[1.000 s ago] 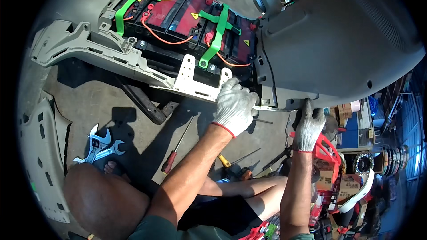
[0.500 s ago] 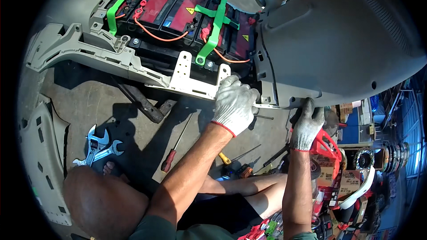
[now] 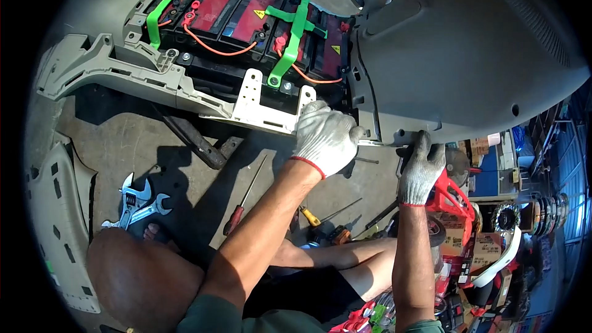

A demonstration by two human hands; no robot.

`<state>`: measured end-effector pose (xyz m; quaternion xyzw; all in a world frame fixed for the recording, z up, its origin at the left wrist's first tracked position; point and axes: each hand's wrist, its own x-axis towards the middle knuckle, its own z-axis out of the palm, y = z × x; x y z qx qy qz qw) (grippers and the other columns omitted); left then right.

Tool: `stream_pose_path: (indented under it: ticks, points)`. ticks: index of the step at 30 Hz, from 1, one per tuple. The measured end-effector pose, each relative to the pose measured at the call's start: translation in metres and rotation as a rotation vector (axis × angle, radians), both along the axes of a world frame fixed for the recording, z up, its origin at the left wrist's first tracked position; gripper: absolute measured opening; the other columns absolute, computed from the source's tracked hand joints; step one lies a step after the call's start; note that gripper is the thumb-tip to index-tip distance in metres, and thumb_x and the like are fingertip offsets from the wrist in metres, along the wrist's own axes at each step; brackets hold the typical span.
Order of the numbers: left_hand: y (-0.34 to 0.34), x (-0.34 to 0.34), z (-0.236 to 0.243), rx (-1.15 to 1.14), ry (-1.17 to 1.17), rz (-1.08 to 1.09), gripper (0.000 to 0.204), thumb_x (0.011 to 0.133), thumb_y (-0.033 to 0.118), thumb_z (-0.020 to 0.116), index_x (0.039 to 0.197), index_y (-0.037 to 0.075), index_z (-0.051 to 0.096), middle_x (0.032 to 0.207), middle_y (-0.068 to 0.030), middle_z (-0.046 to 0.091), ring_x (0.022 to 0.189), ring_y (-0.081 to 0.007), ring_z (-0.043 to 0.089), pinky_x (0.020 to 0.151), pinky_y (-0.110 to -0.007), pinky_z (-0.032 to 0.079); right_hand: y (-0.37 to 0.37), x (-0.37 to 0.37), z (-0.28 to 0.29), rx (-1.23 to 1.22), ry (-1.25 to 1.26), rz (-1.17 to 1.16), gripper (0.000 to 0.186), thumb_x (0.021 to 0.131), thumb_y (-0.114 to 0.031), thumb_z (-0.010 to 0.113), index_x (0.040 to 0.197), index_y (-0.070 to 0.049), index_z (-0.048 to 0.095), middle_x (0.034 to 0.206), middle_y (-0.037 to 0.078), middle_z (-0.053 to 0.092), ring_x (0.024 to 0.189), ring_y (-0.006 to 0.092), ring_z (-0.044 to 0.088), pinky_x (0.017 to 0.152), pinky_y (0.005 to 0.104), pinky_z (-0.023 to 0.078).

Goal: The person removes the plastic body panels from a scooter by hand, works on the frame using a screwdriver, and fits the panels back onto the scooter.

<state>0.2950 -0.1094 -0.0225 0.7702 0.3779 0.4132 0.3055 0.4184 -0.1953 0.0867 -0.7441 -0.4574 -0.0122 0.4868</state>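
Observation:
Both my hands wear white knit gloves with red cuffs. My left hand (image 3: 325, 139) is closed around the long beige plastic side trim (image 3: 264, 116), just right of its upright drilled tabs. Further right, my right hand (image 3: 423, 171) grips the lower edge of the large grey body panel (image 3: 456, 77), with one finger lying up against its face. My glove hides part of the joint between trim and panel. Behind the trim sit several red and black batteries (image 3: 213, 12), joined by orange cables and held by green straps (image 3: 295, 43).
An adjustable wrench (image 3: 132, 200), another wrench (image 3: 154, 209), a red-handled screwdriver (image 3: 237, 209) and a yellow-handled one (image 3: 309, 216) lie on the concrete floor. A loose beige panel (image 3: 58, 209) rests at left. Cardboard boxes (image 3: 484, 250) and parts crowd the right side.
The panel and batteries appear slightly further left in view. My hands stay on the same parts, with the right shifted slightly left and up.

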Motion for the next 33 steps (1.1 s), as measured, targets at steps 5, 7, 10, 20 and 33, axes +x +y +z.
stream_pose_path:
  ticks: [5,7,10,20,33]
  points:
    - [0.002,0.002,0.006,-0.065,-0.011,-0.008,0.025,0.084,0.031,0.061,0.077,0.012,0.075,0.071,-0.0074,0.070,0.077,-0.0261,0.065,0.090,-0.042,0.040,-0.001,0.000,-0.003,0.026,-0.027,0.009,0.023,0.100,-0.016,0.058,0.111,0.004,0.059,0.092,0.007,0.064,0.072,0.0101,0.059,0.059,0.0250,0.051]
    - [0.005,0.004,0.008,-0.089,0.064,-0.038,0.024,0.083,0.030,0.061,0.078,0.013,0.076,0.071,-0.0081,0.070,0.077,-0.0267,0.065,0.088,-0.042,0.041,-0.001,0.001,-0.004,0.026,-0.061,0.013,0.023,0.100,-0.016,0.058,0.112,0.004,0.059,0.093,0.007,0.064,0.072,0.0101,0.058,0.059,0.0250,0.050]
    - [0.005,0.002,0.010,-0.104,0.083,-0.069,0.024,0.083,0.030,0.061,0.078,0.012,0.076,0.071,-0.0083,0.070,0.077,-0.0279,0.065,0.086,-0.043,0.041,0.000,0.000,-0.004,0.081,-0.040,0.004,0.020,0.099,-0.012,0.058,0.109,0.005,0.058,0.084,0.007,0.063,0.066,0.0105,0.056,0.059,0.0264,0.049]
    - [0.003,-0.001,0.018,-0.073,0.054,-0.081,0.025,0.084,0.032,0.059,0.080,0.013,0.076,0.076,-0.0105,0.070,0.081,-0.0312,0.064,0.082,-0.046,0.046,-0.040,0.010,-0.023,0.049,0.143,-0.012,0.018,0.096,-0.009,0.057,0.111,0.002,0.057,0.085,0.008,0.063,0.073,0.0102,0.059,0.062,0.0260,0.050]
    - [0.007,0.010,0.012,-0.279,0.030,-0.193,0.031,0.092,0.030,0.062,0.101,0.002,0.073,0.085,-0.0117,0.071,0.080,-0.0194,0.065,0.075,-0.032,0.049,-0.050,0.027,-0.100,0.121,0.300,-0.003,0.047,0.088,-0.016,0.068,0.129,0.002,0.052,0.119,0.023,0.064,0.105,0.0304,0.065,0.091,0.0375,0.051]
